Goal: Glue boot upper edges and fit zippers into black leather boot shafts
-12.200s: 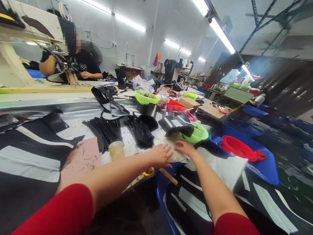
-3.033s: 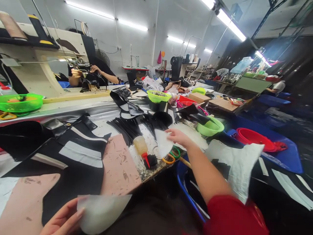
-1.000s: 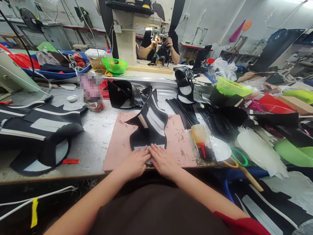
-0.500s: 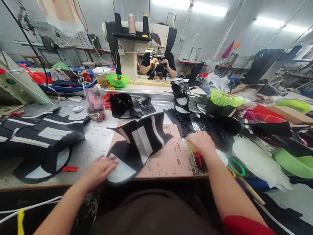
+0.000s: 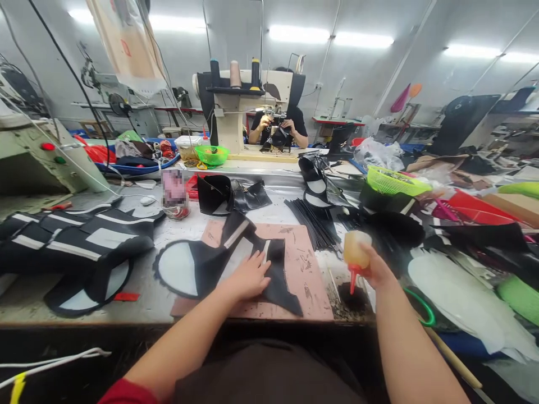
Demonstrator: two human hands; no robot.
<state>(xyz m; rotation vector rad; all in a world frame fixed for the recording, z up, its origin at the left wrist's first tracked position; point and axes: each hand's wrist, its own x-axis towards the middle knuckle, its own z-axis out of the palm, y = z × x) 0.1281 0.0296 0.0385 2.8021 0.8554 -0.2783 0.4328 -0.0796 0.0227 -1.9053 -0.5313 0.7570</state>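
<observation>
1. While the left hand [image 5: 250, 275] lies flat with its fingers stretched and slightly parted, its palm and fingers touch the black piece [image 5: 213, 261], pinching nothing that shows.
2. The black piece lies spread across the pink board [image 5: 309, 275], pale strips facing up, its rounded end with a white patch [image 5: 179, 268] reaching past the board's left edge.
3. The right hand [image 5: 377, 266] is closed around a bottle [image 5: 353, 247] from its right side; the bottle hides some fingers, so how tightly they press I cannot tell.
4. The bottle is upside down, its red nozzle [image 5: 353, 276] pointing down, just right of the board.
5. Black strips [image 5: 311, 224] lie beyond the board; white sheets [image 5: 450, 297] lie right of the right hand.
</observation>
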